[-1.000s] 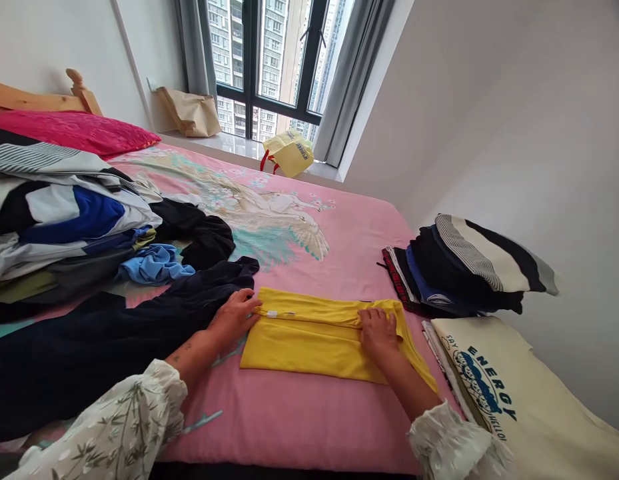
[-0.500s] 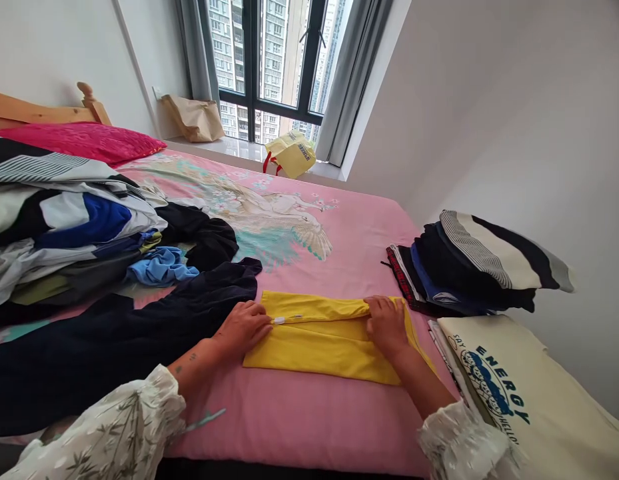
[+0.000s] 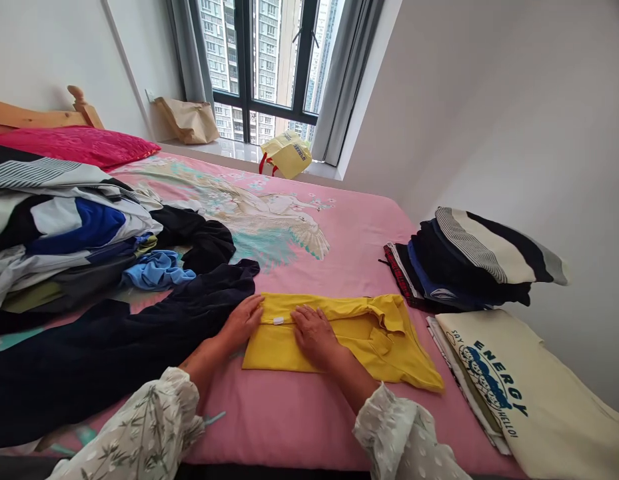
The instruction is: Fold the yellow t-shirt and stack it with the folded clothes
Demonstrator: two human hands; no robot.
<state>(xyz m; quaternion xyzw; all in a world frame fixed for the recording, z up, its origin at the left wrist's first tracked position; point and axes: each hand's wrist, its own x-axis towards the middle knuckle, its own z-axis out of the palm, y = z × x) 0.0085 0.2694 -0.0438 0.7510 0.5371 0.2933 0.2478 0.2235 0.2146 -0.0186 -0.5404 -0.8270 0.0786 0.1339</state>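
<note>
A yellow shirt (image 3: 356, 330), folded into a long strip, lies across the near part of the bed. A small white tag (image 3: 278, 321) shows close to its left end. At that left end my left hand (image 3: 243, 323) rests with its fingertips on the edge of the cloth. My right hand (image 3: 314, 333) lies flat on the folded strip, left of its middle, fingers stretched out. Toward the right end the fabric is loose and rumpled. Dark navy clothing (image 3: 139, 347) spreads just left of my left hand.
A heap of unfolded clothes (image 3: 74, 220) covers the bed's left side. On the right stand a stack of folded dark clothes (image 3: 439, 260) and a cream printed T-shirt (image 3: 534, 373) on other folded pieces. A yellow bag (image 3: 288, 155) and a paper bag (image 3: 189, 121) sit by the window.
My right hand has moved left from the shirt's right end to beside the tag, leaving that end loose. My left hand stays at the left end. The view has shifted slightly.
</note>
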